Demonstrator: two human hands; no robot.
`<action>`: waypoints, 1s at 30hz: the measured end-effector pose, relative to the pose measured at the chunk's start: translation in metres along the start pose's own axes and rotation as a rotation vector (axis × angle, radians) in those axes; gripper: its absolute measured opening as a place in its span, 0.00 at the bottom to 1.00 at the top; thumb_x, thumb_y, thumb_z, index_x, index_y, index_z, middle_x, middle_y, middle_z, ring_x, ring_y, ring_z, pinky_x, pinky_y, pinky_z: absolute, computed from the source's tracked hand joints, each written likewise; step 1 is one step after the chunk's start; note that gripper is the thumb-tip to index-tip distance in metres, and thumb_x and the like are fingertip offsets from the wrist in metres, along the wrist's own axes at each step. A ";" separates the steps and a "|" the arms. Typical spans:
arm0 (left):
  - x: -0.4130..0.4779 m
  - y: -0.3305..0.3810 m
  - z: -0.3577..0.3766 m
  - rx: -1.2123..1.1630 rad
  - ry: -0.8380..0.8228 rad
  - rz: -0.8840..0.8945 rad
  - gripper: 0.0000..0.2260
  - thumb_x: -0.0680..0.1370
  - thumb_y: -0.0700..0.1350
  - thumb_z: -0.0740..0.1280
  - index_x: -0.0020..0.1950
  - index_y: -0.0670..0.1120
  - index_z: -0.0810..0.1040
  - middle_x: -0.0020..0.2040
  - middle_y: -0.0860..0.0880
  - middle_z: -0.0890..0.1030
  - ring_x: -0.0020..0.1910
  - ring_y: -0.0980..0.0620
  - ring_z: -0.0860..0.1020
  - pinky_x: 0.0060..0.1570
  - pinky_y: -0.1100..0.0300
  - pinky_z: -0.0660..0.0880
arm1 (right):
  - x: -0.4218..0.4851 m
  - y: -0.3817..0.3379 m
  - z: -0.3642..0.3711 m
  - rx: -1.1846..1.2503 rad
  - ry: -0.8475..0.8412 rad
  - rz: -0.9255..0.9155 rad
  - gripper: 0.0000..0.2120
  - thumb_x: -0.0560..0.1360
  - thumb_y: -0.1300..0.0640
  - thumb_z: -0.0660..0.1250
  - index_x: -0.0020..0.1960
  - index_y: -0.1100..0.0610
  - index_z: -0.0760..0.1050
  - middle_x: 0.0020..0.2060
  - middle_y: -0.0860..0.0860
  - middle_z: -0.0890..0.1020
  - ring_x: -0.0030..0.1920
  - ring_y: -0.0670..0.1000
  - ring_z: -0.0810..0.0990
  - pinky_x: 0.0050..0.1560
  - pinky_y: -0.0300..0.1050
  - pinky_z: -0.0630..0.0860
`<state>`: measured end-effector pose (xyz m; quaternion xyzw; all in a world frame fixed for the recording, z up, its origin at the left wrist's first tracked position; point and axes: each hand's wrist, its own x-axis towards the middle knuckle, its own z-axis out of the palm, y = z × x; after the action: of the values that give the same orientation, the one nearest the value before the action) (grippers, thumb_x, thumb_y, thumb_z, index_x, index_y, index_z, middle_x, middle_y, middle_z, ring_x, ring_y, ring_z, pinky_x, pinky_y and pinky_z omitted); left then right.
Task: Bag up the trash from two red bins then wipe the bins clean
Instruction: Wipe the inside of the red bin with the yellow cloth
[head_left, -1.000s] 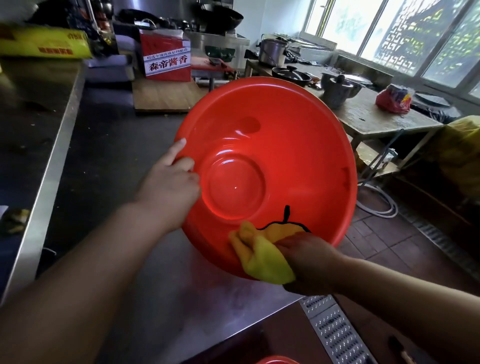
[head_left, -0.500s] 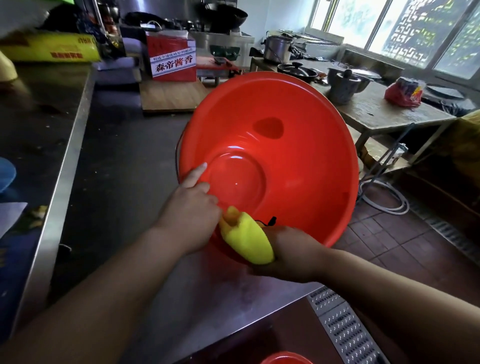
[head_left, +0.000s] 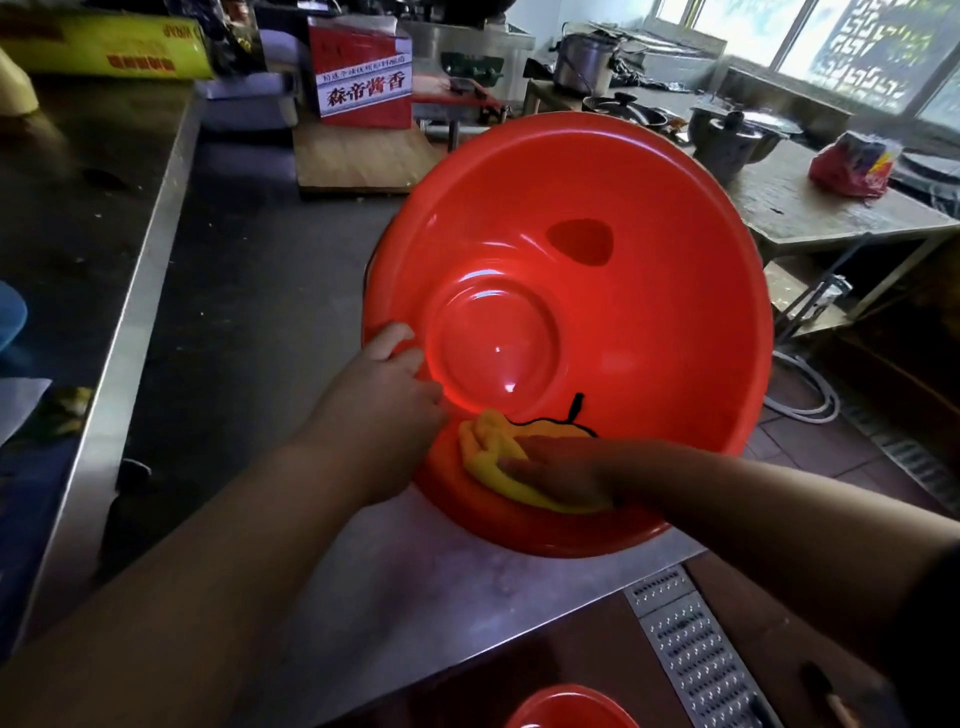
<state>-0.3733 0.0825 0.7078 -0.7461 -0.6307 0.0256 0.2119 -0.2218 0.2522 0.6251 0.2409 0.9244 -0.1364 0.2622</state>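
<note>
A kitchen is showing here, with bright windows (head_left: 831, 47) running along the far right and a tiled floor (head_left: 810, 447) lying below them. A steel table (head_left: 415, 597) is stretching from the near edge to the back, and a wooden table (head_left: 810, 213) is standing to its right, carrying dark pots (head_left: 727, 140) and a red bag (head_left: 852, 166). The bin (head_left: 649, 312), a wide red basin, is standing tilted on the steel table near its right edge, its hollow facing the camera and its lower rim resting on the metal. Behind it a wooden board (head_left: 358, 156) is lying on the table, with a red box (head_left: 363, 78) bearing printed characters standing at the board's far end; a yellow box (head_left: 104, 47) is lying on the higher ledge at far left. A metal grate (head_left: 696, 654) is running across the floor at the bottom, and a white hose (head_left: 810, 400) is lying coiled under the wooden table. The left hand (head_left: 384, 395) is grasping the bin's left rim, fingers curling over the edge. The right hand (head_left: 561, 470) is lying released and fairly flat, its fingers pressing a yellow cloth (head_left: 488, 452) against the bin's lower inner wall, just beside the left hand. The rim of a second bin (head_left: 569, 709) is peeking in at the bottom edge, below the table.
</note>
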 end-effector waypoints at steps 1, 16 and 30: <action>0.001 0.000 0.002 -0.019 0.057 0.014 0.16 0.64 0.40 0.50 0.26 0.47 0.76 0.25 0.51 0.75 0.31 0.46 0.75 0.56 0.48 0.70 | 0.017 0.005 0.006 -0.035 -0.019 0.057 0.32 0.78 0.34 0.44 0.74 0.51 0.61 0.72 0.56 0.65 0.72 0.57 0.64 0.70 0.53 0.61; 0.006 0.000 0.020 -0.019 0.278 0.001 0.17 0.66 0.37 0.50 0.25 0.45 0.76 0.24 0.49 0.73 0.29 0.47 0.73 0.52 0.50 0.63 | -0.012 0.008 -0.008 0.020 -0.080 0.049 0.25 0.80 0.38 0.50 0.67 0.53 0.69 0.63 0.56 0.73 0.65 0.55 0.71 0.62 0.46 0.65; 0.009 0.010 0.021 0.055 0.332 0.078 0.18 0.68 0.36 0.51 0.26 0.45 0.77 0.25 0.49 0.74 0.30 0.47 0.74 0.57 0.49 0.72 | 0.050 0.018 0.029 -0.055 -0.081 0.161 0.45 0.67 0.25 0.35 0.78 0.47 0.50 0.78 0.56 0.47 0.76 0.65 0.46 0.72 0.66 0.46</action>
<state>-0.3680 0.0959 0.6875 -0.7581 -0.5566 -0.0725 0.3320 -0.2374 0.2754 0.5715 0.3015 0.8942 -0.0992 0.3158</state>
